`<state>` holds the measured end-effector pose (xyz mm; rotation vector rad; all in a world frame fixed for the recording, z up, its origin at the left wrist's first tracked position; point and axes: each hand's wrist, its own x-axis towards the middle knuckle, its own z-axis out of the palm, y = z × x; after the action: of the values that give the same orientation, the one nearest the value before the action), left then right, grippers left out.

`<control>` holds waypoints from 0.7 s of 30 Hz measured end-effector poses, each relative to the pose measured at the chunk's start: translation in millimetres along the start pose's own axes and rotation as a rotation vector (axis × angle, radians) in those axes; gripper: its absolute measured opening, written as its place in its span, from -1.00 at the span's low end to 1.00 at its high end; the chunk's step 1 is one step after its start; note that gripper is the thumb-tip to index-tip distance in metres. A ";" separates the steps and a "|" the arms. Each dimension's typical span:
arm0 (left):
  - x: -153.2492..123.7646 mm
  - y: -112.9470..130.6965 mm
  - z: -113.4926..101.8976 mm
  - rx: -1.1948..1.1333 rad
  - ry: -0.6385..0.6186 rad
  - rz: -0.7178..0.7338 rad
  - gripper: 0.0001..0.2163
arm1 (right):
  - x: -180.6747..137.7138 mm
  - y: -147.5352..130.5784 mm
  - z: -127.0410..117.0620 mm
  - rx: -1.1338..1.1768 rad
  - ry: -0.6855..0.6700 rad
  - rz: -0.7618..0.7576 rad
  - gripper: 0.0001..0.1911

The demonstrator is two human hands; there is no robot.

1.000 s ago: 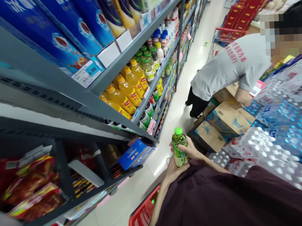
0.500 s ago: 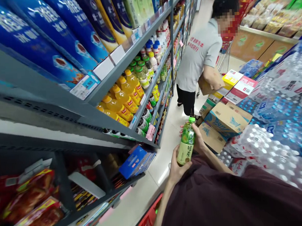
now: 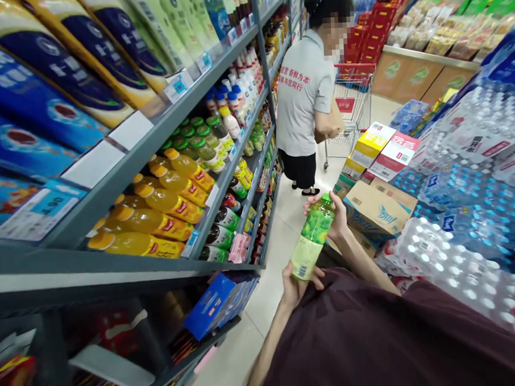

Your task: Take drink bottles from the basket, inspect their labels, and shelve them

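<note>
I hold a green tea bottle [image 3: 313, 236] with a green cap in both hands, tilted away from me over the aisle floor. My left hand [image 3: 296, 287] cups its bottom end. My right hand [image 3: 336, 217] wraps around the upper part near the cap. My dark maroon sleeve fills the lower right of the view.
A grey shelf unit [image 3: 161, 134] on the left carries orange juice bottles [image 3: 164, 203], green-capped bottles and blue boxes. A person in a grey shirt [image 3: 302, 88] stands ahead by a shopping cart [image 3: 353, 98]. Cardboard boxes [image 3: 375, 208] and wrapped water packs [image 3: 456, 247] line the right side.
The bottle has tipped from upright to leaning forward, and both hands have shifted with it. The person ahead has straightened up and stepped toward the cart. The red basket has left the view.
</note>
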<state>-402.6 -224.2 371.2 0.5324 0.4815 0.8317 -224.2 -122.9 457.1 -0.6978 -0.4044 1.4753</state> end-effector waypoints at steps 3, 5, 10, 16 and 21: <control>18.2 4.1 0.1 -0.157 -0.066 -0.142 -0.20 | 7.6 -9.9 -10.1 0.001 -0.012 -0.027 -0.65; 27.7 8.7 0.8 -0.207 -0.085 -0.179 -0.18 | 11.4 -15.3 -14.7 0.016 -0.028 -0.038 -0.65; 46.7 17.0 9.9 -0.049 0.004 -0.113 -0.29 | 28.0 -26.4 -20.6 0.036 -0.062 -0.077 -0.68; 69.7 30.0 21.6 0.795 0.278 0.222 -0.31 | 54.9 -29.2 -29.3 -0.067 0.090 -0.076 -0.72; 92.0 35.2 15.0 1.347 0.319 0.350 -0.33 | 62.5 -18.1 -44.4 -0.115 0.222 -0.091 -0.75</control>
<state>-359.8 -135.5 386.8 1.7702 1.2727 0.8419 -176.7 -68.5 425.4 -0.9138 -0.3470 1.2799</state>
